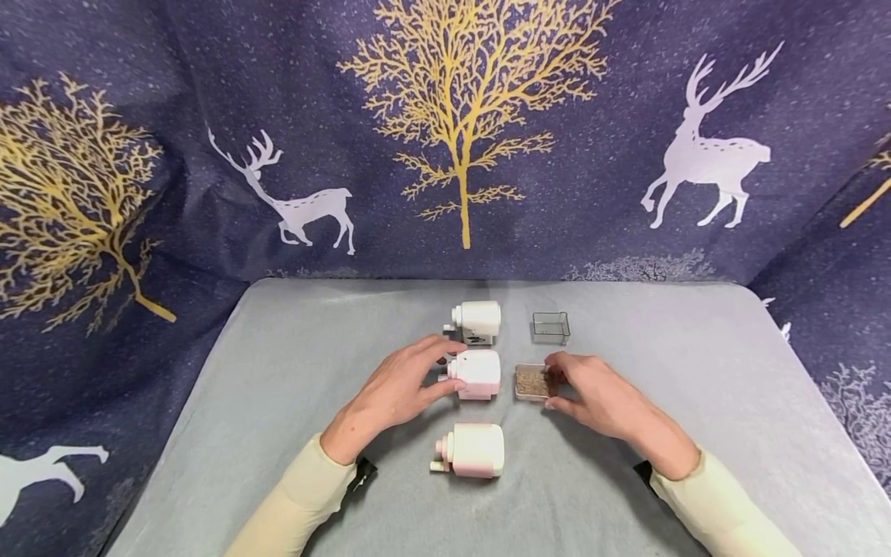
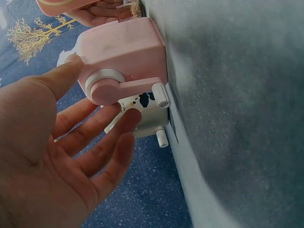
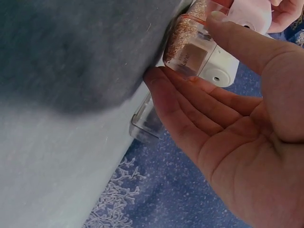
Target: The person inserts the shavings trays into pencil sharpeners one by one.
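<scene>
Near the centre of the frame, the left hand (image 1: 398, 387) holds the middle sharpener (image 1: 478, 374), its thumb and forefinger set lightly on opposite sides of the pink body. In the left wrist view the other fingers are spread and loosely bent, with nothing in them; the white-tipped crank (image 2: 162, 95) points toward the right of that view.

Just right of centre, the right hand (image 1: 599, 391) grips the right end of a clear tray (image 1: 532, 381) between thumb and fingertips, the fingers only slightly bent. Brown bits (image 1: 530, 379) lie in the tray. It sits just beside the middle sharpener's right side, with a narrow gap between them.

The upper sharpener (image 1: 481, 319), white with dark markings low on its body, stands just above the middle one in the frame. The lower sharpener (image 1: 477, 450), cream and pink, stands apart below it. All three have their cranks to the left. A second tray (image 1: 551, 328), clear with a dark rim, rests above and right of the held tray.

Everything stands on the grey worktop (image 1: 599, 495). Cream sleeves (image 1: 299, 495) enter from the bottom edge, and a dark blue cloth (image 1: 292, 85) with yellow trees and pale deer fills the top.
</scene>
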`<state>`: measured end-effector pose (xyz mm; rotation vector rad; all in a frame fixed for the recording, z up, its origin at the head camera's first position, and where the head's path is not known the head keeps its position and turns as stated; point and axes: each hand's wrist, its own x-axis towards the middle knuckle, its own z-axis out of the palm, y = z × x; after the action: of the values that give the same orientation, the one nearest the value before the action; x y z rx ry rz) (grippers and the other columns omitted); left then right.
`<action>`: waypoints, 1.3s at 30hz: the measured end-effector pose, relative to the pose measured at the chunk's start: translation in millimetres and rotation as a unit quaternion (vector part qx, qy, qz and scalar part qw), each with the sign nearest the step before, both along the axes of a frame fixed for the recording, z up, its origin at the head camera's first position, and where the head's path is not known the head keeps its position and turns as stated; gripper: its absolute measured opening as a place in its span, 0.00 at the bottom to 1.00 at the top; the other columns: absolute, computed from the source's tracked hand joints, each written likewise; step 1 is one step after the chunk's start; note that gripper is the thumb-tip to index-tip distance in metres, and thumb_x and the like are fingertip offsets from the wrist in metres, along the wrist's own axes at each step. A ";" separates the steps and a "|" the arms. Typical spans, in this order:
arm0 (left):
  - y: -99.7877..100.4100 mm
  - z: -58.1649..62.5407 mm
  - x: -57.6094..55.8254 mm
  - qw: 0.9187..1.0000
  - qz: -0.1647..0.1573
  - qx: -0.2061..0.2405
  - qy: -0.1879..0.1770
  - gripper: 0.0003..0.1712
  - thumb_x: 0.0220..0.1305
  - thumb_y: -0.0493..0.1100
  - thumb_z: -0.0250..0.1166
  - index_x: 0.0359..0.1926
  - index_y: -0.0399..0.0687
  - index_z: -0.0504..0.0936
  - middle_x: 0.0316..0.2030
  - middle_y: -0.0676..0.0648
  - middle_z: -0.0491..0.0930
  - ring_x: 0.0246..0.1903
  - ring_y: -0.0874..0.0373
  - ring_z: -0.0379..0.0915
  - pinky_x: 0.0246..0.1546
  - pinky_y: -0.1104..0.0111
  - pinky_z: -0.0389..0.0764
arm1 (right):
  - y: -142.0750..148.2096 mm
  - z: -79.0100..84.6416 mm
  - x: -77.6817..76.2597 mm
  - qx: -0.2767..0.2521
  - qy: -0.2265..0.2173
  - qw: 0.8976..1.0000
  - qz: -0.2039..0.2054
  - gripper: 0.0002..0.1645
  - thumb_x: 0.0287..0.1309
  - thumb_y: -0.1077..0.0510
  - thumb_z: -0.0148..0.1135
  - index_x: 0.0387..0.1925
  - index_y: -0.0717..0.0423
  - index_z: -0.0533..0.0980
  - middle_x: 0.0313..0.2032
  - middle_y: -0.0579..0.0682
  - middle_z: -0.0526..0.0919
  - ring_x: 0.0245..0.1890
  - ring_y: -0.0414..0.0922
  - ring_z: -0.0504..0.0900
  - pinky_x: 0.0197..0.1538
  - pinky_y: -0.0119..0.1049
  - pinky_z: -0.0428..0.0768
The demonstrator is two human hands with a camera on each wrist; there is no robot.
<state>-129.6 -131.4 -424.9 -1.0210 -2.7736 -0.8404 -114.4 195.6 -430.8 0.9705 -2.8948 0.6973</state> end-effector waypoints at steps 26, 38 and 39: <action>0.9 2.1 -0.5 1.000 0.003 -0.012 -0.023 0.31 0.65 0.61 0.60 0.66 0.61 0.71 0.57 0.62 0.72 0.50 0.62 0.73 0.49 0.62 0.77 | -16.6 -1.8 -4.5 -0.020 0.016 0.999 0.034 0.29 0.45 0.57 0.76 0.47 0.65 0.74 0.36 0.51 0.82 0.36 0.45 0.82 0.41 0.39 0.83; -0.2 1.2 -0.1 1.000 0.002 -0.012 -0.024 0.31 0.65 0.61 0.60 0.66 0.59 0.71 0.56 0.60 0.72 0.50 0.62 0.73 0.49 0.62 0.77 | -21.4 -4.1 -7.5 -0.027 0.007 0.999 0.040 0.29 0.46 0.55 0.76 0.48 0.64 0.74 0.37 0.51 0.83 0.37 0.45 0.82 0.43 0.40 0.82; -0.2 1.2 0.0 1.000 0.001 -0.012 -0.024 0.31 0.65 0.61 0.60 0.67 0.59 0.71 0.56 0.60 0.72 0.50 0.62 0.73 0.49 0.62 0.77 | -21.9 -4.3 -7.9 -0.027 0.005 0.999 0.040 0.29 0.47 0.54 0.76 0.48 0.64 0.74 0.37 0.50 0.83 0.37 0.45 0.82 0.43 0.40 0.82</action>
<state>-129.6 -131.6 -423.7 -1.0138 -2.8305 -0.8441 -122.3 173.7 -435.2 1.0838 -2.8269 0.7697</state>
